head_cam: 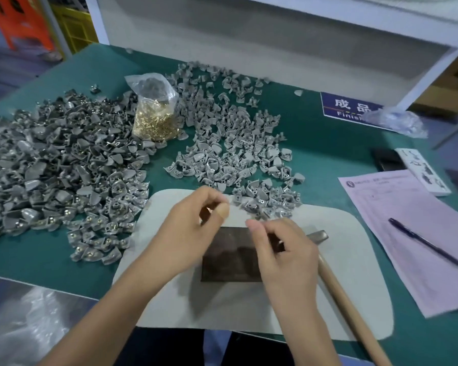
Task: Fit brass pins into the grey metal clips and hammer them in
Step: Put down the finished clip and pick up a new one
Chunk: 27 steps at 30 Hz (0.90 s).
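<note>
so both hands, left hand (pixel 193 220) and right hand (pixel 280 249), have fingers curled over the dark plate (pixel 228 257), can't tell what they pinch; blue sign (pixel 347 108) reads "成品".

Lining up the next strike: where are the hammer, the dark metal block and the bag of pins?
hammer (pixel 347 305), head view, middle of wooden handle.
metal block (pixel 228 260), head view, bare top face.
bag of pins (pixel 155 120), head view, brass-filled lower part.

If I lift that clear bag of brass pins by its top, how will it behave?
The bag of brass pins looks like thin, crinkled film, so it would probably go floppy and sag. The pins fill its lower part, so expect it to be heavy for its size, its weight hanging low. It stands among the grey clips, so pushing it may drag some along.
</note>
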Available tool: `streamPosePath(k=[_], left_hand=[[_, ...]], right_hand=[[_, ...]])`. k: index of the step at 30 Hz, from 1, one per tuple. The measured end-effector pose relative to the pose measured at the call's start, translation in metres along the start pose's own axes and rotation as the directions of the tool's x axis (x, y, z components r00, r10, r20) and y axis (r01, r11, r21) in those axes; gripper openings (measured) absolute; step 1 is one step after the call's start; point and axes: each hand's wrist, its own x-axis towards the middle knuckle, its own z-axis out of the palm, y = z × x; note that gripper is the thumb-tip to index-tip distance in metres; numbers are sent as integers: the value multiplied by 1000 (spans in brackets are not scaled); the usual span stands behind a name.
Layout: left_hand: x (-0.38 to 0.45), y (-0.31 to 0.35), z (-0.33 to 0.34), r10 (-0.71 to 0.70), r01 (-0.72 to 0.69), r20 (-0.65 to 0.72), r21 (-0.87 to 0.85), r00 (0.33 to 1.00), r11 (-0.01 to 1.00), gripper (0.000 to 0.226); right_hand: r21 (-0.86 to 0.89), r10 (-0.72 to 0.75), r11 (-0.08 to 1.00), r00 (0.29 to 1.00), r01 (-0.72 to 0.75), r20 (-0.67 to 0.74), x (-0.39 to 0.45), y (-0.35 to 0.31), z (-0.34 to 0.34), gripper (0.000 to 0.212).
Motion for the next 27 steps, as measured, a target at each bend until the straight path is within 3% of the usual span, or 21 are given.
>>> streamPosePath(k=[2,4,12,14,15,17,23,27], left_hand=[[-6,21,7,-7,21,72,-192,997,981,7],[-9,34,13,-46,86,136,-309,990,947,8],[0,40,25,-80,148,243,-276,967,950,12],[7,31,26,-18,29,198,-53,980,998,11],[14,25,26,43,-69,141,183,989,981,12],[31,16,25,156,-175,83,585,984,792,21],[88,-1,22,131,-307,296,694,946,651,40],[95,-5,24,196,-367,316,701,929,611,38]], right_hand=[[14,-97,995,995,97,21,0,0,-6,15],[53,-134,990,991,134,-6,-2,4,-11,18],[60,-192,977,965,205,-181,-7,27,-23,11],[72,-142,985,972,158,-187,-4,30,-24,9],[74,-110,989,976,126,-190,-3,32,-25,8],[87,-56,994,981,73,-184,0,34,-25,9],[91,-12,996,997,19,-73,3,42,-22,6],[80,7,997,1000,-5,-27,2,47,-17,7]])
